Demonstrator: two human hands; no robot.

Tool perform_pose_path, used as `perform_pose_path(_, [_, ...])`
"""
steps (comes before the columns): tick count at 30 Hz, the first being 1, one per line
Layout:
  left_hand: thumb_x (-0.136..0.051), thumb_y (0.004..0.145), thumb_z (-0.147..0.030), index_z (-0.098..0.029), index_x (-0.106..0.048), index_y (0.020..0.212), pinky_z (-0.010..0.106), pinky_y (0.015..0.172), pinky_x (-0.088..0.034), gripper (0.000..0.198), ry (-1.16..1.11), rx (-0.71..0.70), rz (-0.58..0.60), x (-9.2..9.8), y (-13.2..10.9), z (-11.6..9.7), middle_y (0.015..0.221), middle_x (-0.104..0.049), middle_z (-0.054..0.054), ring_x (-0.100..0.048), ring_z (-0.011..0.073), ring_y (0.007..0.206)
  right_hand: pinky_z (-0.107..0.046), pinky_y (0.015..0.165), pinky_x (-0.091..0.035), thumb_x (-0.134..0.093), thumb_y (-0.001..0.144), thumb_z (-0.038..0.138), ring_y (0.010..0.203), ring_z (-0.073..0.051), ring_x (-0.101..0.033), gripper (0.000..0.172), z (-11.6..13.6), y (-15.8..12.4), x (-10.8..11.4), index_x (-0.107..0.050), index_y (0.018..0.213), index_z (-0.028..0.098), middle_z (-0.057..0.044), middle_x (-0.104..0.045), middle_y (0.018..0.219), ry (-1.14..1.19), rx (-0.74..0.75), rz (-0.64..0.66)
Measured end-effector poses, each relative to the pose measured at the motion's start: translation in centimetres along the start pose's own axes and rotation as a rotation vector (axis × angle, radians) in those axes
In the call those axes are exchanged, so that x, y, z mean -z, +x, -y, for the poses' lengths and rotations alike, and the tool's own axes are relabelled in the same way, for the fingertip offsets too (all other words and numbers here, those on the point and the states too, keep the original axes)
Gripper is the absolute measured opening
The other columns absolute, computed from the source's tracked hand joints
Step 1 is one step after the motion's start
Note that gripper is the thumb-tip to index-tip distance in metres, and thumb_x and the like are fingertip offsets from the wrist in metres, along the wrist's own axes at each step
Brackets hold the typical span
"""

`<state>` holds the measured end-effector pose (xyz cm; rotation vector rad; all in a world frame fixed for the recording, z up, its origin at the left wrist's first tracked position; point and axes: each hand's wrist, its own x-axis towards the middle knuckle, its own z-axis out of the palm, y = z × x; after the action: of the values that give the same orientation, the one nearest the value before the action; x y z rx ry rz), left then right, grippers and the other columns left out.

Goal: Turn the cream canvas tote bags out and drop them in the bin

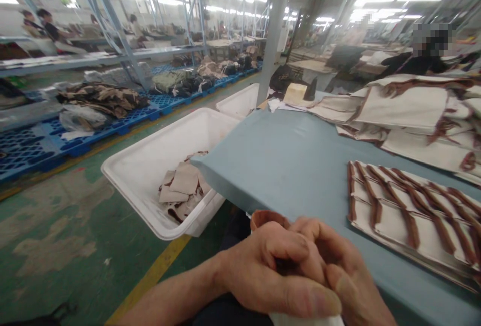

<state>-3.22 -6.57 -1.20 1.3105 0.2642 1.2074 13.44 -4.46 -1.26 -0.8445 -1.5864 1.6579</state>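
My left hand (274, 271) and my right hand (343, 261) are together at the near edge of the blue-covered table (285, 155), fingers curled and touching. Between them is a fabric piece. Its brown part (265, 217) curls up behind my left hand, and a whitish part (306, 320) shows below my thumb. Most of the piece is hidden by my fingers. To the right of my hands lies a stack of cream fabric pieces (394, 225) with brown strips, laid overlapping in a row.
A white plastic bin (131, 160) with fabric scraps (184, 183) stands left of the table. Larger cream panels (406, 105) are heaped at the back right. A grey post (272, 40) rises behind the table. Blue pallets (158, 108) with bundles line the left. Several people sit farther off.
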Motion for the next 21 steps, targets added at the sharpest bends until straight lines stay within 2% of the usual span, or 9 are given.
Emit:
perform_pose_path(2, [-0.076, 0.078, -0.029, -0.021, -0.044, 0.056, 0.022, 0.045, -0.03, 0.04, 0.186, 0.099, -0.166, 0.7, -0.8, -1.3, 0.052, -0.042, -0.006, -0.035, 0.007, 0.044, -0.031, 0.075, -0.057, -0.086, 0.074, 0.07, 0.097, -0.026, -0.066, 0.053, -1.0, 1.0, -0.7, -0.066, 0.092, 0.024, -0.008, -0.07, 0.112, -0.029, 0.05, -0.095])
perform_pose_path(3, [-0.076, 0.073, -0.034, -0.021, -0.042, 0.053, 0.022, 0.045, -0.032, 0.041, 0.294, 0.148, -0.281, 1.2, -1.3, -2.1, 0.05, -0.043, -0.005, -0.035, 0.0076, 0.044, -0.032, 0.078, -0.057, -0.084, 0.075, 0.07, 0.108, -0.028, -0.066, 0.054, -1.4, 1.3, -0.8, -0.068, 0.101, 0.025, -0.01, -0.068, 0.128, -0.07, 0.041, -0.137])
perform_pose_path(5, [-0.073, 0.068, -0.032, -0.021, -0.04, 0.051, 0.021, 0.046, -0.033, 0.039, 0.396, 0.191, -0.496, 2.6, -2.6, -4.1, 0.051, -0.046, -0.004, -0.036, 0.0081, 0.046, -0.034, 0.081, -0.057, -0.077, 0.08, 0.074, 0.118, -0.031, -0.064, 0.06, -2.2, 1.9, -0.4, -0.069, 0.113, 0.025, -0.013, -0.063, 0.143, -0.149, -0.014, -0.207])
perform_pose_path(7, [-0.065, 0.068, -0.037, -0.023, -0.036, 0.052, 0.02, 0.042, -0.031, 0.037, 0.465, 0.213, -0.715, 4.7, -4.1, -6.6, 0.048, -0.044, -0.005, -0.035, 0.0086, 0.042, -0.036, 0.081, -0.057, -0.069, 0.083, 0.078, 0.11, -0.03, -0.066, 0.065, -2.8, 2.0, 0.6, -0.069, 0.117, 0.023, -0.014, -0.07, 0.13, -0.184, -0.098, -0.231])
perform_pose_path(10, [-0.069, 0.062, -0.036, -0.023, -0.04, 0.05, 0.019, 0.038, -0.029, 0.034, 0.643, 0.261, -1.038, 8.6, -6.5, -10.4, 0.044, -0.045, -0.007, -0.036, 0.0092, 0.038, -0.037, 0.076, -0.057, -0.064, 0.083, 0.084, 0.091, -0.026, -0.068, 0.073, -4.0, 1.5, 2.4, -0.07, 0.114, 0.018, -0.013, -0.073, 0.109, -0.166, -0.247, -0.24])
perform_pose_path(12, [-0.068, 0.06, -0.035, -0.022, -0.041, 0.051, 0.018, 0.039, -0.028, 0.031, 0.804, 0.258, -1.247, 11.5, -7.9, -12.2, 0.043, -0.04, -0.01, -0.032, 0.0082, 0.04, -0.034, 0.071, -0.056, -0.065, 0.081, 0.086, 0.086, -0.024, -0.067, 0.073, -5.1, 0.8, 3.4, -0.07, 0.105, 0.017, -0.013, -0.073, 0.108, -0.133, -0.328, -0.255])
perform_pose_path(14, [-0.061, 0.064, -0.036, -0.021, -0.045, 0.058, 0.017, 0.043, -0.03, 0.022, 0.972, 0.276, -1.425, 14.1, -9.1, -13.2, 0.046, -0.043, -0.011, -0.038, 0.0099, 0.045, -0.032, 0.068, -0.054, -0.067, 0.079, 0.086, 0.085, -0.022, -0.065, 0.072, -6.5, -0.1, 4.2, -0.069, 0.098, 0.017, -0.013, -0.073, 0.106, -0.091, -0.382, -0.262])
perform_pose_path(17, [-0.061, 0.082, -0.023, -0.016, -0.056, 0.065, 0.013, 0.054, -0.027, 0.019, 1.259, 0.449, -1.541, 17.3, -9.8, -13.1, 0.049, -0.039, -0.011, -0.038, 0.0078, 0.055, -0.029, 0.067, -0.052, -0.069, 0.081, 0.083, 0.084, -0.021, -0.064, 0.066, -8.1, -1.3, 4.9, -0.067, 0.093, 0.018, -0.011, -0.074, 0.101, -0.031, -0.411, -0.234])
perform_pose_path(21, [-0.067, 0.093, -0.008, -0.013, -0.059, 0.064, 0.015, 0.061, -0.036, 0.03, 1.501, 0.733, -1.408, 20.1, -8.8, -11.0, 0.055, -0.047, -0.01, -0.05, 0.0089, 0.066, -0.027, 0.065, -0.049, -0.069, 0.085, 0.077, 0.081, -0.02, -0.065, 0.06, -8.9, -1.9, 4.3, -0.066, 0.091, 0.018, -0.01, -0.075, 0.097, 0.021, -0.416, -0.223])
